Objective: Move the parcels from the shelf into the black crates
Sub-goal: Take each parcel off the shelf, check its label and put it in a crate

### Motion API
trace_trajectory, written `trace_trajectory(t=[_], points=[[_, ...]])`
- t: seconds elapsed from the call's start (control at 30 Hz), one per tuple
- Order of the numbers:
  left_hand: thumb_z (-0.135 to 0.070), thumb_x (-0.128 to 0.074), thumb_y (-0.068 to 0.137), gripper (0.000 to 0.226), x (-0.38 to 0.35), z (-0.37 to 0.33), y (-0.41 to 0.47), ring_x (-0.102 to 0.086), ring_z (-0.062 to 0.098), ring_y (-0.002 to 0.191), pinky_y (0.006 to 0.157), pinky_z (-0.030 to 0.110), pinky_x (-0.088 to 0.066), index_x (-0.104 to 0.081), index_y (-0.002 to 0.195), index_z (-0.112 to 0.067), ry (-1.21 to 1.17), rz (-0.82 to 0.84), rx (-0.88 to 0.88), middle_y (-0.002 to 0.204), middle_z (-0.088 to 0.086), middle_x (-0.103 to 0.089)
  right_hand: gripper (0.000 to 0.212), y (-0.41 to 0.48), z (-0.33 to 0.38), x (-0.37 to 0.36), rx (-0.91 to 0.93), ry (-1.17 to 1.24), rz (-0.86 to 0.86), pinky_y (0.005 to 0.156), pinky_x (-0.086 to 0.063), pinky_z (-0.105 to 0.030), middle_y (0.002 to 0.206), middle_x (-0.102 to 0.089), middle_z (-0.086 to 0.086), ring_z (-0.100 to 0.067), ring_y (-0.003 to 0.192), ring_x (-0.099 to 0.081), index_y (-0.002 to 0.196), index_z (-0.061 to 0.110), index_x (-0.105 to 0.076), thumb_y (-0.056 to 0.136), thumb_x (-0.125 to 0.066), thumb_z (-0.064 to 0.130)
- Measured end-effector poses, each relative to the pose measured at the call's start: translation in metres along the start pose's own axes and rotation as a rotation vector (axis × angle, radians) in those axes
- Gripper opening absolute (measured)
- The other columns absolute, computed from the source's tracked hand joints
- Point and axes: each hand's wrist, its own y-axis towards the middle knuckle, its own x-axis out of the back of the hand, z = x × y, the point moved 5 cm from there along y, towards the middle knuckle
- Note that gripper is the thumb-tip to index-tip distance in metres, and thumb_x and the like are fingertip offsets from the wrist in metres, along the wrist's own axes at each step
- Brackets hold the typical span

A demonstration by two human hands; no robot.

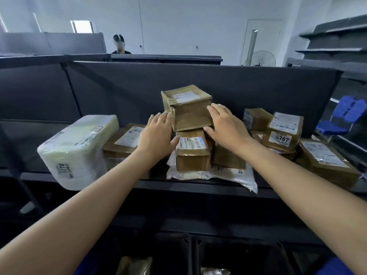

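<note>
Brown taped cardboard box [186, 107] is sitting on top of the pile in the middle of the shelf [198, 185], with both hands flattening against it. The left hand [156, 133] is pressing its straight fingers on the box's left side, and the right hand [226, 128] is lying open over the right front corner, its thumb reaching along the lower edge; neither hand is curling round it. This box is resting on a smaller labelled box [192, 153], which is lying on a white poly mailer [234, 175] that is overhanging the shelf's front edge.

A dark back panel [119, 92] is standing close behind the pile, so the free room is lying above and towards the person. A bulky white wrapped parcel [77, 149] is jutting past the front edge at the left, and a flat box [127, 139] is lying between it and the left wrist. At the right, a box marked 6767 [284, 132] is perching on others, with a long flat box [325, 159] just beside it.

The black crates [188, 247] are standing below the shelf, cut off by the bottom of the view; the wrapped things inside are showing only in part. The forearms are hiding some of the lower boxes, and most label print is blurring too much to read
</note>
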Motion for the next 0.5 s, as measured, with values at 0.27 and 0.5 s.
trace_trajectory(t=[0.27, 0.5], points=[[-0.038, -0.062, 0.086, 0.068, -0.016, 0.021, 0.098, -0.036, 0.029, 0.134, 0.101, 0.042, -0.04, -0.034, 0.14, -0.006, -0.08, 0.026, 0.061, 0.148, 0.009, -0.037, 0.072, 0.089, -0.027, -0.017, -0.022, -0.048, 0.095, 0.11, -0.035, -0.042, 0.154, -0.028, -0.008, -0.023, 0.143, -0.023, 0.146, 0.008, -0.029, 0.088, -0.065, 0.031], [-0.05, -0.062, 0.084, 0.068, -0.046, 0.03, 0.136, -0.049, 0.032, 0.122, 0.095, 0.046, -0.047, -0.043, 0.136, -0.012, -0.109, 0.134, 0.11, 0.139, 0.008, -0.046, 0.056, 0.121, -0.036, -0.038, 0.041, 0.015, 0.128, 0.087, -0.048, -0.037, 0.132, -0.052, -0.003, -0.025, 0.112, -0.054, 0.133, 0.018, -0.049, 0.084, -0.069, 0.036]])
